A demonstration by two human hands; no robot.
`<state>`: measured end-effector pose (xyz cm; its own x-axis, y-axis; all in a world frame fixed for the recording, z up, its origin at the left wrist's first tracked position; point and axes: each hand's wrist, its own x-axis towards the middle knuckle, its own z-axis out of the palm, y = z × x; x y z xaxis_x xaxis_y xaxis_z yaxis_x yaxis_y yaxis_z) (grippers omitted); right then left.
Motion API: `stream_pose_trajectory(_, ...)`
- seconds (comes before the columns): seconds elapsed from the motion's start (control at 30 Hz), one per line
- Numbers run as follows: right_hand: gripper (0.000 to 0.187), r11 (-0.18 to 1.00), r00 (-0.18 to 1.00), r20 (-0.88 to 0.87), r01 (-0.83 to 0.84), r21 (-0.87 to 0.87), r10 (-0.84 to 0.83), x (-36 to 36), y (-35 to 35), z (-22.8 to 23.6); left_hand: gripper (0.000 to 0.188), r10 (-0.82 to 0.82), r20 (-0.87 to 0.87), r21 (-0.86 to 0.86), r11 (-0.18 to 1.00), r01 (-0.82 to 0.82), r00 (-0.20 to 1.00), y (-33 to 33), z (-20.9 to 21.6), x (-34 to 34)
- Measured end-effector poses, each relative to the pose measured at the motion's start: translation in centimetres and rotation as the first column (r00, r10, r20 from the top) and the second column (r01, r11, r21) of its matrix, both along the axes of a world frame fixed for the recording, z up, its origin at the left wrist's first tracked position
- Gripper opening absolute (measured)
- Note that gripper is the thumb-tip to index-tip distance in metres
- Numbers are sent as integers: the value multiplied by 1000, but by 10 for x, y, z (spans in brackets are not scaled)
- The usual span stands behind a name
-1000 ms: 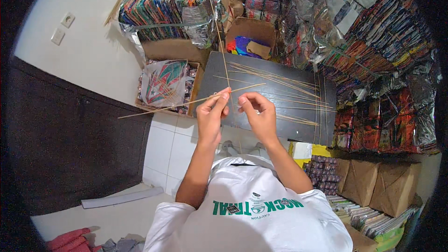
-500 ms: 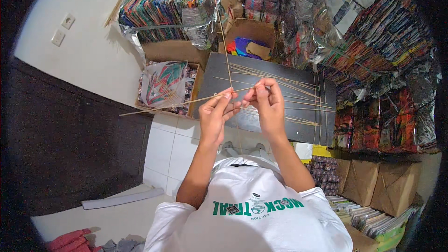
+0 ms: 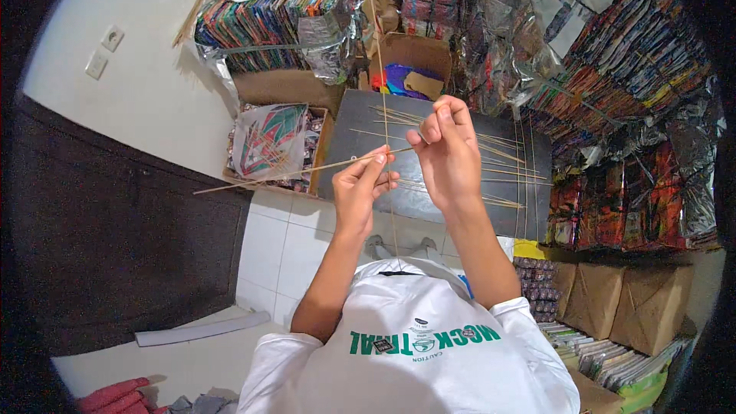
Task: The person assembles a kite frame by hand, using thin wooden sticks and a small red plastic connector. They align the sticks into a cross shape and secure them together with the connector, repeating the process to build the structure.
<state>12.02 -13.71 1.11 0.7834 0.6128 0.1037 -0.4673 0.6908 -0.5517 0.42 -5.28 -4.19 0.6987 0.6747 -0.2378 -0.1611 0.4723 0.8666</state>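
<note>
My left hand [image 3: 359, 188] is closed, thumb and fingertips pinching two thin bamboo sticks where they cross. One long stick [image 3: 299, 170] slants from the lower left up to the pinch and a little beyond it. The other stick [image 3: 381, 61] runs nearly upright, away from me past the far table edge and back toward my shirt. My right hand [image 3: 451, 155] is raised just right of the crossing, apart from the sticks, thumb and fingertips pressed together. Whatever they pinch is too fine to make out. Beneath both hands stands a dark table [image 3: 345, 134] with several loose sticks [image 3: 510, 179] lying on it.
Left of the table sits a cardboard box [image 3: 325, 138] holding a patterned sheet [image 3: 268, 138]. Another open box [image 3: 418, 46] stands behind. Wrapped stacks [image 3: 606, 54] crowd the back and right. Brown parcels [image 3: 644, 307] are at lower right, a dark door [image 3: 130, 222] at left.
My right hand has moved up and to the right, away from the crossing. My left hand keeps its pinch; the upright stick's far end has shifted slightly right.
</note>
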Motion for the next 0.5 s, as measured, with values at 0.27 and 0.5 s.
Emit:
stream_pose_trajectory(0.27, 9, 983, 984, -103, -129, 129, 143, 9, 1, 8, 27, 47, 48, 80, 995, -51, 998, -3, -1, 8)
stream_pose_trajectory(0.5, 12, 999, 1000, -12, -26, -44, 25, -32, -4, 3, 21, 183, 57, 187, 964, -191, 981, 12, -12, 6)
